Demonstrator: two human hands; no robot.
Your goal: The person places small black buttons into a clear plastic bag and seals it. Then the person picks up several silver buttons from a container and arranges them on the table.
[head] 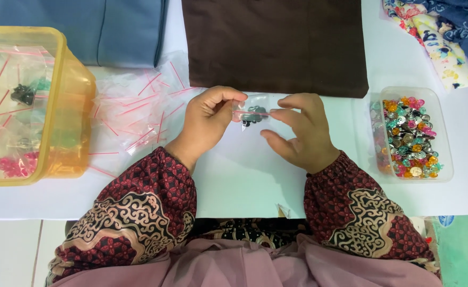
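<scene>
While the white table (244,180) runs smooth and matte under everything, the far left is taken up by a translucent yellow plastic tub (69,106) with rounded corners, and through its glossy wall show small clear bags with red sealing strips, some filled with pink beads and some with dark ones. Behind it lies a flat piece of grey-blue cloth (101,32), folded with a visible seam. Just to the right of the tub, a loose heap of empty zip bags (133,114) spreads over the table, thin and crinkly, their red strips crossing at all angles.

The left hand (205,119) is curled, its thumb and forefinger pressed together on the left end of a small clear zip bag (251,113), which is held above the table in front of the brown cloth (274,45), a dark, even, matte rectangle. Dark, rounded pieces sit inside the bag, too small to make out further. The right hand (300,130) pinches the bag's right end along the red strip between thumb and forefinger, while its other fingers are loosely spread and bent below. Both wrists come out of sleeves patterned in dark red, black and beige scrolls.

Further right stands a clear rectangular plastic container (444,133) filled with shiny faceted studs in pink, green, orange and silver. At the top right corner lies crumpled printed fabric (441,32) in blue and cream.
</scene>
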